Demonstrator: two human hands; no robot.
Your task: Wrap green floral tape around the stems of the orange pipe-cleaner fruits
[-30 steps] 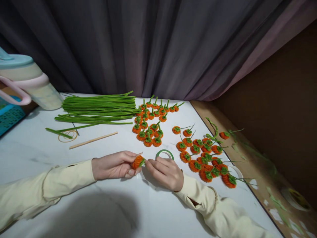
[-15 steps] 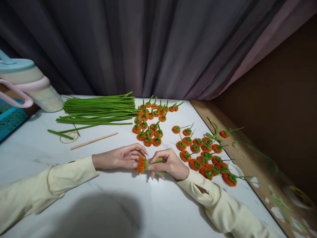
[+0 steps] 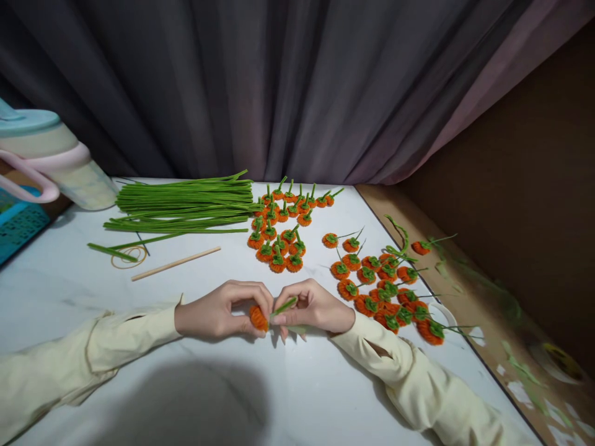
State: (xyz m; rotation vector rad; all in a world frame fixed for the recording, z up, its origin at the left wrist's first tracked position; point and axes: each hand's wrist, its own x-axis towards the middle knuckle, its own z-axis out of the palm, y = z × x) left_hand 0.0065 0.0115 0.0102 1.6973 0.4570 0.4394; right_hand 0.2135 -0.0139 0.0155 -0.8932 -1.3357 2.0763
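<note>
Holds the orange ball (image 3: 258,318) in the left hand (image 3: 214,313), between thumb and bent forefinger, with the thumb along its lower side and the forefinger arched over it. Pinches the green stem (image 3: 285,305) in the right hand (image 3: 320,310), with thumb and forefinger drawn narrow, almost touching the left fingertips. Cannot tell any contact between stem and ball, hidden behind the fingertips. Holds both over the white table (image 3: 153,347), well in from its right edge. Shows on the ball a rounded, ribbed, yarn-like orange side; points the stem, slim, fuzzy and bright green, up and toward the right edge. Also shows a pale green strip (image 3: 297,329) beneath the right thumb, mostly covered. Has short-stemmed orange pieces (image 3: 277,266) clustered toward the far right corner, thin-stemmed orange pieces (image 3: 363,277) spread along the right edge, and a bundle of green stems (image 3: 186,198) by the far edge, with a wooden stick (image 3: 176,264) lying nearer.
</note>
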